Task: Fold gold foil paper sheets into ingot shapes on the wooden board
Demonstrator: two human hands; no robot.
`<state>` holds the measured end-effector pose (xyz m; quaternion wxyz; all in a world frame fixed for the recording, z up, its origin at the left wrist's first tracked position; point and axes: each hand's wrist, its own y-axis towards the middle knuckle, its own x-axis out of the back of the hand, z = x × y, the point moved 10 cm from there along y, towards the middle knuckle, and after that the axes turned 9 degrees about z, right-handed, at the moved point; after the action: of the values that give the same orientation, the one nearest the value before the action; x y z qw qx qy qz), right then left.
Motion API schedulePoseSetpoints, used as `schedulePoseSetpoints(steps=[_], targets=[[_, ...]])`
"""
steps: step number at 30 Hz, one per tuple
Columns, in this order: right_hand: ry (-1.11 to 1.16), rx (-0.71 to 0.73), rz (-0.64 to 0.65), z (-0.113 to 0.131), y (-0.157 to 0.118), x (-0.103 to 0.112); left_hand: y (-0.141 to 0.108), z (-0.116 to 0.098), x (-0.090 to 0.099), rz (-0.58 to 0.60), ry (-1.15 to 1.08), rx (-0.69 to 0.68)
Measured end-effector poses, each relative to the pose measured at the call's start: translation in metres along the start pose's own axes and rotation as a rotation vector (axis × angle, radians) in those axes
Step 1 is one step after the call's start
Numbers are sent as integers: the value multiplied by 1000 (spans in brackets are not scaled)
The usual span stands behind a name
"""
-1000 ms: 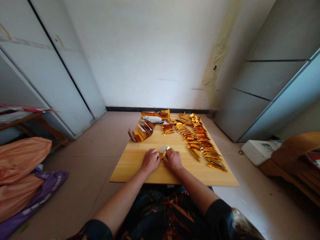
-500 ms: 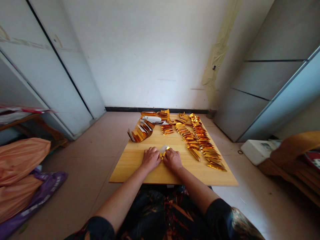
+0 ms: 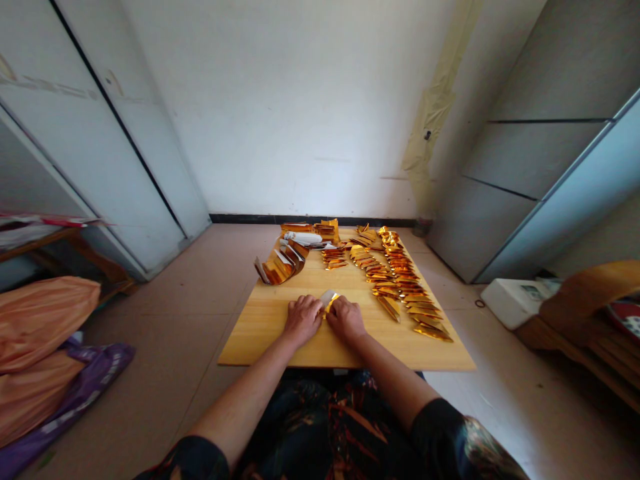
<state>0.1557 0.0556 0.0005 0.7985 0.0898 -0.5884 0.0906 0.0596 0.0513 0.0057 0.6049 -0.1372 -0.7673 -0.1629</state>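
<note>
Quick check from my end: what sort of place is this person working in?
Probably a plain room in a home, used for handwork: white cabinet doors line the wall, orange bags sit on the floor, and rows of folded gold foil pieces lie on a low wooden board.

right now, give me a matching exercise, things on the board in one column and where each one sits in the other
Things:
1. left hand
2. white roll
3. curved stack of gold foil
4. rows of folded gold foil

Places:
A. right part of the wooden board, running toward its far corner
B. at the small foil piece, near the board's near edge
C. far end of the board, beyond the curved stack
D. left part of the board

Pairs: 1-B, 2-C, 3-D, 4-A
</note>
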Motion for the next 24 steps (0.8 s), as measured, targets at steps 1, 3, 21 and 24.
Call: schedulePoseSetpoints(steps=[1, 3, 21, 24], targets=[[6, 1, -2, 0, 0, 0, 0, -1, -1, 7, -14, -13], [22, 3, -4, 0, 0, 0, 0, 0, -3, 25, -46, -23], [119, -30, 24, -6, 2, 0, 1, -2, -1, 51, -98, -20], [86, 29, 38, -3, -1, 6, -1, -11, 3, 41, -59, -73]])
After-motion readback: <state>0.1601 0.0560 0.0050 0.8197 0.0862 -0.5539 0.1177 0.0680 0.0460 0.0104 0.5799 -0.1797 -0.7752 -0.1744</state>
